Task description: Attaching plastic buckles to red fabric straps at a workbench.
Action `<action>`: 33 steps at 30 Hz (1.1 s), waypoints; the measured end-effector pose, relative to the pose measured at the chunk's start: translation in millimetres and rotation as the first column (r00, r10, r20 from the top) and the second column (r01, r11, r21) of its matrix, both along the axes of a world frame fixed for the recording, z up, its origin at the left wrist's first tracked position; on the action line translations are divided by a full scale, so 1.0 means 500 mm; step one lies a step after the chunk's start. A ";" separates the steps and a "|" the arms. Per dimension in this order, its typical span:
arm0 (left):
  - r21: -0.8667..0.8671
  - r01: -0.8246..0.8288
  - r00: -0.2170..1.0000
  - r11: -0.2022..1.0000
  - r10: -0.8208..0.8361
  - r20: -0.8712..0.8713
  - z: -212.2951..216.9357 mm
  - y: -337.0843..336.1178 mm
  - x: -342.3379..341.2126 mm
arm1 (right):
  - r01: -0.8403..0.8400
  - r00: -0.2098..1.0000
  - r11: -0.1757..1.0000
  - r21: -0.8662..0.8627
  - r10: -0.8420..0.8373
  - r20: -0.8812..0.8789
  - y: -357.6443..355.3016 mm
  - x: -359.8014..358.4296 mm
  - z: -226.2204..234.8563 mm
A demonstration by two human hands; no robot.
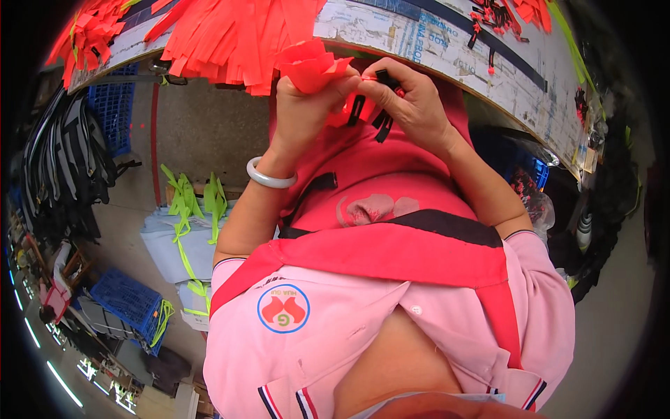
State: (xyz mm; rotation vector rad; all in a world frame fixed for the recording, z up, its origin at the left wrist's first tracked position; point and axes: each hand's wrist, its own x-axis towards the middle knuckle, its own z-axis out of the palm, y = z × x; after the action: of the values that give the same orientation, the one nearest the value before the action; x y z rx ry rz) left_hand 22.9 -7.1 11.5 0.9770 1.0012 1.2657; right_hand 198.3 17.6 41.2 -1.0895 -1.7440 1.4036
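Note:
My left hand (307,98) is closed around a bunch of red-orange fabric strips (310,64), held up in front of my chest. A pale bangle (269,178) circles that wrist. My right hand (412,98) is right beside it, its fingers pinching small black strap pieces (380,122) that hang down between both hands. The two hands touch at the fingertips, just below the edge of the worktable (419,42). A red apron over a pink shirt fills the lower picture.
A heap of red-orange strips (230,35) lies on the table at upper left, with more at the far left (87,31) and upper right (520,10). Black straps (63,160) hang at left. Blue crates (129,300) and neon-green straps (188,202) sit on the floor.

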 end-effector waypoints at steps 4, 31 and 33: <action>0.001 0.016 0.992 1.000 -0.016 0.125 -0.012 -0.002 0.002 | -0.035 0.998 0.996 0.088 0.030 0.057 0.001 -0.008 -0.001; -0.343 -0.055 0.660 0.938 0.291 0.693 -0.084 -0.038 -0.106 | 0.114 0.992 0.987 0.113 -0.120 0.049 0.422 -0.174 -0.053; -0.341 -0.054 0.755 0.938 0.262 0.601 -0.064 -0.039 -0.099 | 0.060 0.997 0.997 -0.040 -0.058 0.043 0.378 -0.173 -0.089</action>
State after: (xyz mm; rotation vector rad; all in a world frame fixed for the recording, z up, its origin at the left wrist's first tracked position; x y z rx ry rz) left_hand -26.7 -26.6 -20.4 0.1700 0.7042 1.3971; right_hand 111.5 206.5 -3.2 -1.1904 -1.7050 1.3955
